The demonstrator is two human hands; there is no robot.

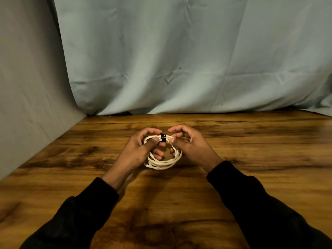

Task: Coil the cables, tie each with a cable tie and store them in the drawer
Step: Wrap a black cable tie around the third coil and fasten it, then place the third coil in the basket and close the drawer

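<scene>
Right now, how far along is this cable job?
Done: the white cable is coiled and a black tie sits around it. In hand: left hand and right hand grip the coil beside the tie. Left: storing it; no drawer is in view.

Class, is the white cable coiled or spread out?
Coiled: the white cable forms stacked round loops, held by both the left hand and right hand, a black tie wrapped round them.

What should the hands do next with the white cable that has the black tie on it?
Probably pull the black tie snug. It already wraps the top of the coiled white cable, and the left hand and right hand pinch the coil on either side of it. No drawer is in view, so storing would likely come after.
</scene>
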